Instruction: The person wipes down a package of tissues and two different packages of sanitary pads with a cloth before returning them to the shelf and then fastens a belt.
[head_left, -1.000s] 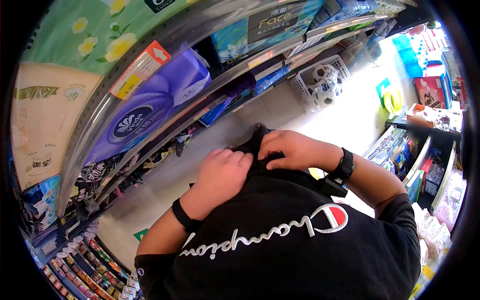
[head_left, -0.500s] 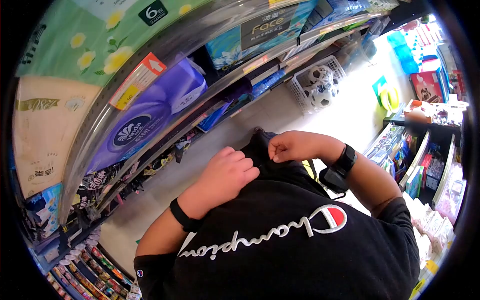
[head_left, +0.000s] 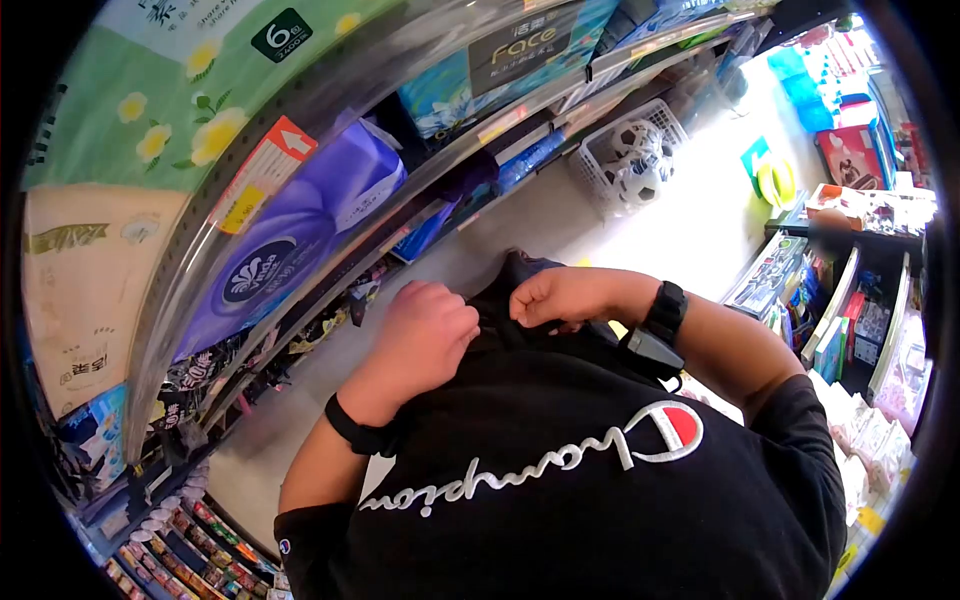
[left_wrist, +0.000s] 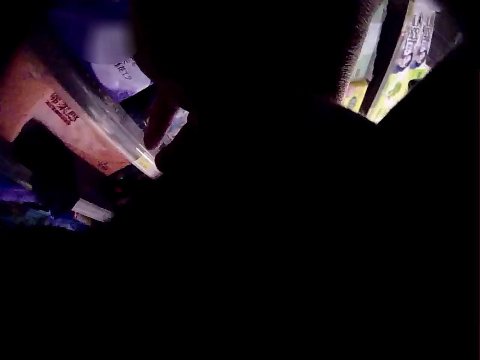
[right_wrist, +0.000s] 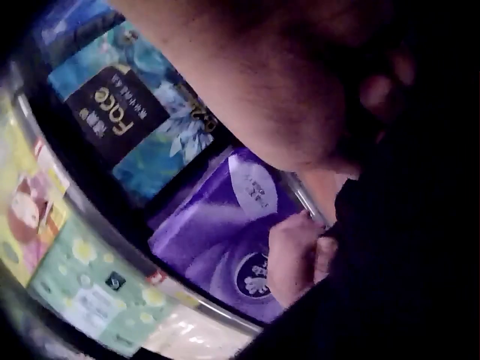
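Note:
A black T-shirt (head_left: 560, 500) with a white logo fills the lower part of the head view. My left hand (head_left: 425, 335) is at its lower front on the left, fingers curled at the cloth. To the right of it, my right hand (head_left: 570, 300) pinches the dark cloth, with thumb and forefinger turned inward. In the right wrist view the left hand (right_wrist: 296, 259) lies at the taut edge of the shirt, and the right hand (right_wrist: 292, 105) is large and close. Dark cloth hides most of the left wrist view. The cloth covers some fingertips.
A shelf on the left carries a purple tissue pack (head_left: 270, 265), a blue tissue pack (head_left: 500, 70) and a green flowered pack (head_left: 200, 110). Beyond, a white basket (head_left: 600, 185) holds wrapped soccer balls (head_left: 640, 160). Bookracks (head_left: 830, 320) stand on the right.
Both hands were close together at the shirt's lower front. The left hand has since moved left and apart from the right. The right hand shifted slightly, still at the cloth.

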